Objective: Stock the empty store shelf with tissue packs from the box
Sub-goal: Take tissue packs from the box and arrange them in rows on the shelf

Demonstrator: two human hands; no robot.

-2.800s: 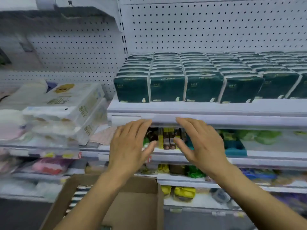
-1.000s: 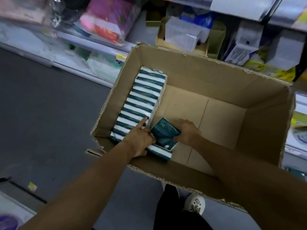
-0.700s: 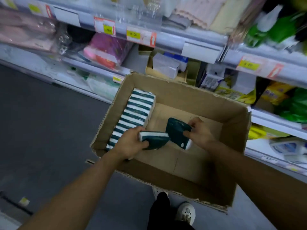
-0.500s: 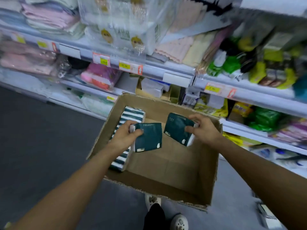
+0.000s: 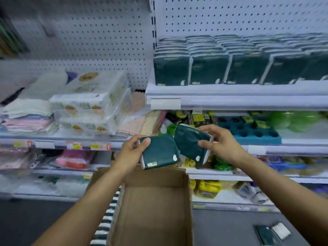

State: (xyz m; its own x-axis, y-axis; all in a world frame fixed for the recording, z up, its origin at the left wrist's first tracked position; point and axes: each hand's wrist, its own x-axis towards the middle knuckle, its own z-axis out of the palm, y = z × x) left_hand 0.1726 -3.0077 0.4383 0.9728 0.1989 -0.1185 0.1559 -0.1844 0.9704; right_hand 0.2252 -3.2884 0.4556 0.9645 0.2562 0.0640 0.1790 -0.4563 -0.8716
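My left hand [image 5: 130, 152] grips a dark green tissue pack [image 5: 159, 153] by its left edge. My right hand [image 5: 219, 143] pinches a second dark green tissue pack [image 5: 190, 143], tilted, just right of the first. Both packs hang in the air above the open cardboard box [image 5: 152, 210]. A row of green-and-white packs [image 5: 104, 226] stands along the box's left wall. Up on the right, the white shelf [image 5: 230, 96] carries several rows of the same tissue packs [image 5: 225, 68].
White plastic-wrapped bundles [image 5: 92, 100] and folded cloths [image 5: 26, 118] fill the left shelf. A blue tray [image 5: 248, 132] and green goods sit under the tissue shelf. Lower shelves are crowded with goods. A dark pack [image 5: 266, 235] lies on the grey floor at bottom right.
Both hands reached into the box, each took one tissue pack, and lifted the packs up out of it. My view rose from the box floor to the shelves.
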